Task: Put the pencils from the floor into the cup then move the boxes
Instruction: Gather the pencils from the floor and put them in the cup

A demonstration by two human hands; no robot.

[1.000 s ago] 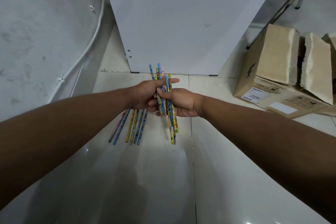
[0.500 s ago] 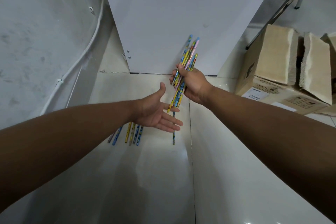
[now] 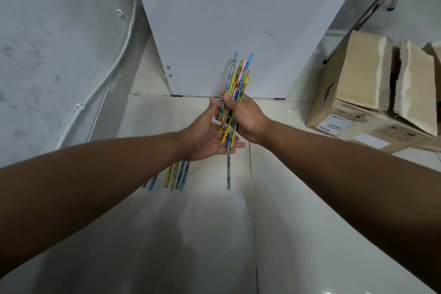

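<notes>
My right hand [image 3: 247, 118] grips a bundle of colourful pencils [image 3: 238, 76], held nearly upright with their tops against the white panel. My left hand [image 3: 210, 133] is open, palm up, just left of and under the bundle's lower ends, touching or nearly touching them. Several loose pencils [image 3: 177, 174] lie side by side on the pale tiled floor below my left wrist. One single pencil [image 3: 228, 174] lies apart on the floor, straight below the bundle. Two cardboard boxes [image 3: 365, 88] stand at the right. No cup is in view.
A white cabinet panel [image 3: 226, 19] stands upright straight ahead. A grey wall with a white cable [image 3: 112, 64] runs along the left. A metal frame leg [image 3: 372, 7] slants at the upper right behind the boxes.
The bundle passed from both hands to my right hand alone, which lifted it up and to the right. My left hand let go, opened, then moved back up under the bundle's lower ends.
</notes>
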